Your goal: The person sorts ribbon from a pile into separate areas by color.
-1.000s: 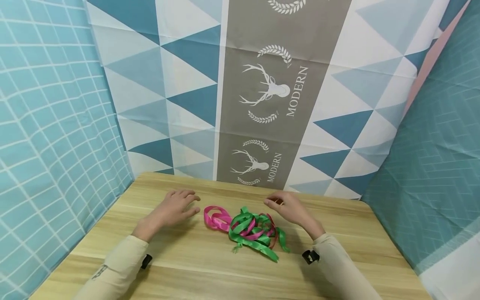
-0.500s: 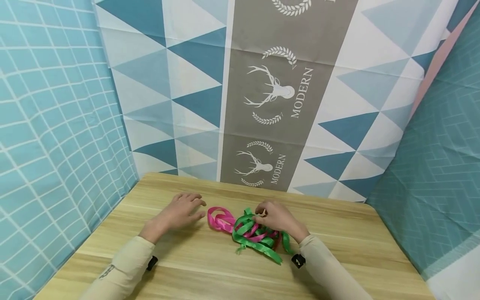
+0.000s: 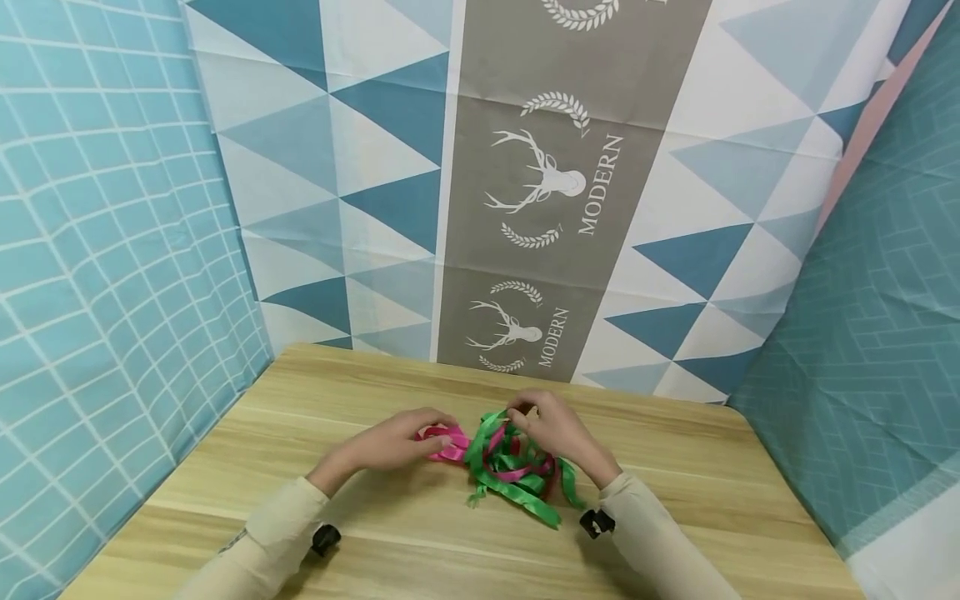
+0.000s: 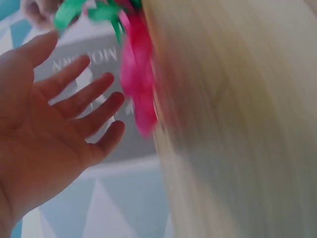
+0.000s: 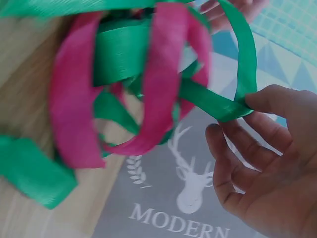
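A tangle of green ribbon [image 3: 525, 498] and pink ribbon [image 3: 454, 454] lies mid-table, with a dark red strand showing at its right side. Thumb and fingertips of my right hand [image 3: 557, 427] pinch a bend of the green ribbon [image 5: 215, 105] at the far side of the pile, raising part of it. Over the pink loops at the left end hovers my left hand [image 3: 396, 440]. In the left wrist view its fingers [image 4: 94, 101] are spread and relaxed, beside the blurred pink ribbon [image 4: 137, 69] with a gap between.
The wooden table [image 3: 360, 533] reaches back to a patterned cloth [image 3: 390, 208] with triangles and deer heads. A blue checked cloth [image 3: 112, 208] hangs on the left and a teal one [image 3: 877, 333] on the right. Both wrists wear small black devices.
My right hand has moved left and down to the pile, taken a green ribbon and lifted it slightly. My left hand has come right, over the pink loops.
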The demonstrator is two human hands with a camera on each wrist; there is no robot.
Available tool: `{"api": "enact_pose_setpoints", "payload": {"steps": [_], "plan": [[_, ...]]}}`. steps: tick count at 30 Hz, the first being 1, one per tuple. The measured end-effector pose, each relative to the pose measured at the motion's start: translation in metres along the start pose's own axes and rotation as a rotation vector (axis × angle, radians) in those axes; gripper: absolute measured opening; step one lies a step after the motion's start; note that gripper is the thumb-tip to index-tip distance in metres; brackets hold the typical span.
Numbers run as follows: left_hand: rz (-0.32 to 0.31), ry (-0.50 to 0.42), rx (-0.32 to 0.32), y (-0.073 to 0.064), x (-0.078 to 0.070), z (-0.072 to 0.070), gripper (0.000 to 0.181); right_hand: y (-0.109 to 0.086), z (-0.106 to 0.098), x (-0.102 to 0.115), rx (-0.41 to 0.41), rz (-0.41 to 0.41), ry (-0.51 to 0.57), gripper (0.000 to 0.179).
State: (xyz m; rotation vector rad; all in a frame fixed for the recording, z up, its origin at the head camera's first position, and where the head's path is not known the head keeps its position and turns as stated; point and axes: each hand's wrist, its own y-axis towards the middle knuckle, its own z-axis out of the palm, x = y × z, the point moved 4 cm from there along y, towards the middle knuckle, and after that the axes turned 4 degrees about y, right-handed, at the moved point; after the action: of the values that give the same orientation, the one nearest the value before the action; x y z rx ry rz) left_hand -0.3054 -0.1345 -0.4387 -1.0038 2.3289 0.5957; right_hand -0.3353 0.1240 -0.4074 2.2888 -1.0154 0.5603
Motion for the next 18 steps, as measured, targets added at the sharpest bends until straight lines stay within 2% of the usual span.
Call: {"api": "enact_pose_setpoints", "payload": {"steps": [2,7,12,14,18], "plan": [[-0.031,-0.089,-0.004,0.008,-0.008,0.005,0.044,0.0,-0.004,0.008,-0.015,-0.02,0.052,0.013],[-0.111,-0.277,0.005,0.023,-0.025,0.012,0.043,0.0,-0.011,0.022,-0.05,-0.043,0.105,0.013],[-0.108,-0.428,0.006,0.03,-0.042,0.015,0.041,-0.002,-0.016,0.03,-0.069,-0.066,0.164,0.014],[-0.099,-0.469,-0.006,0.03,-0.049,0.015,0.039,-0.004,-0.018,0.03,-0.061,-0.051,0.25,0.014],[-0.11,-0.499,-0.052,0.029,-0.058,0.009,0.032,-0.008,-0.019,0.024,0.013,0.019,0.53,0.02]]}}
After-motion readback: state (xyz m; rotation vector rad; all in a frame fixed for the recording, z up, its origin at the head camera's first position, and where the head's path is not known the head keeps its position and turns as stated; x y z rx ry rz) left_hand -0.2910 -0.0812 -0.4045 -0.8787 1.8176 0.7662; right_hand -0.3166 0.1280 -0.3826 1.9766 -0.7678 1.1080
